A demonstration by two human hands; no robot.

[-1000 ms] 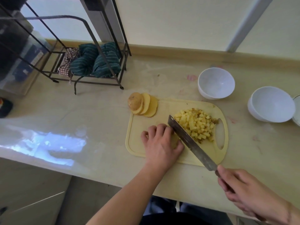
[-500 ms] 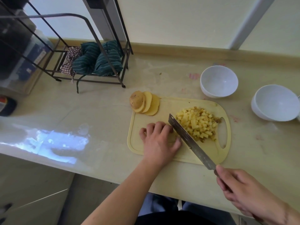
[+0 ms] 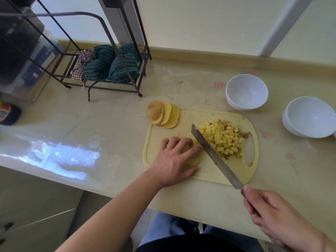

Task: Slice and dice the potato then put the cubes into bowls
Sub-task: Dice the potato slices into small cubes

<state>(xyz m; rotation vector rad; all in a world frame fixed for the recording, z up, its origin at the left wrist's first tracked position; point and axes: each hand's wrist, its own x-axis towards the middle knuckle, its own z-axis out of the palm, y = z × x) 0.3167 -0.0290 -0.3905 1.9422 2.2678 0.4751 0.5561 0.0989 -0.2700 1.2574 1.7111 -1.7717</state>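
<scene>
Since a second ago little has changed: the left hand still presses flat, fingers nearly straight, on potato slices on the board; the right hand keeps its grip on the knife, blade resting just beside those fingers. Dicing goes on — the cubes lie heaped behind the blade, more slices wait at the far corner, and both bowls are empty.

Pale yellow board bears yellow cubes; beyond it, two white bowls, green striped cloths and a checked cloth.
</scene>
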